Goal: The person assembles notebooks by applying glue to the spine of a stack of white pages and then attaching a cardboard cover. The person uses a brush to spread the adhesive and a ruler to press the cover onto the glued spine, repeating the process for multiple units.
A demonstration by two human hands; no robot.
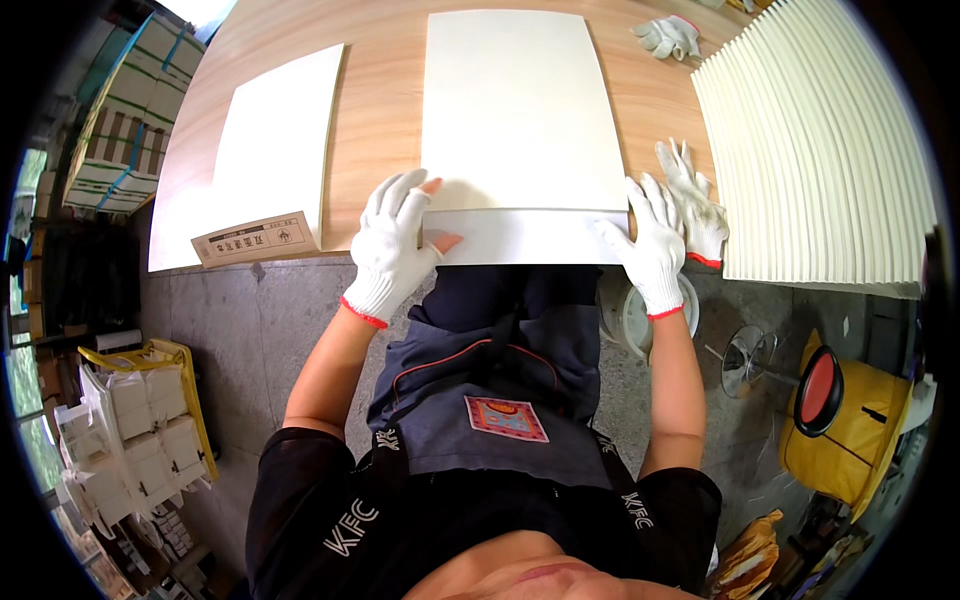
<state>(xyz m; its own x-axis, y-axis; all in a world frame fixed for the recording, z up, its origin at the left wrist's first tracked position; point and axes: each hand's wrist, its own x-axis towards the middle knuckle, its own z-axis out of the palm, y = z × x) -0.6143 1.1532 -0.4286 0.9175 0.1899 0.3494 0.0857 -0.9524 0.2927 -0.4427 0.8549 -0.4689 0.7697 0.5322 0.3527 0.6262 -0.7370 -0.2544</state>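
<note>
A thick cream-white stack of paper or board (520, 110) lies flat on the wooden table in front of me, with a whiter strip (530, 238) showing along its near edge. My left hand (392, 235), in a white knit glove with bare thumb and index tips, rests at the left near corner. Its thumb lies over the strip, apart from the index finger at the stack's side. At the right near corner is my gloved right hand (650, 240), fingers along the side and thumb spread over the strip. What lies under the thumbs is partly hidden.
To the left lies another white stack (278, 140) with a brown printed card strip (250, 240). Spare gloves (694, 200) and another glove (668, 38) lie right. A tall row of cream sheets (815, 160) stands at the table's right end. A yellow-framed cart (150, 420) stands lower left.
</note>
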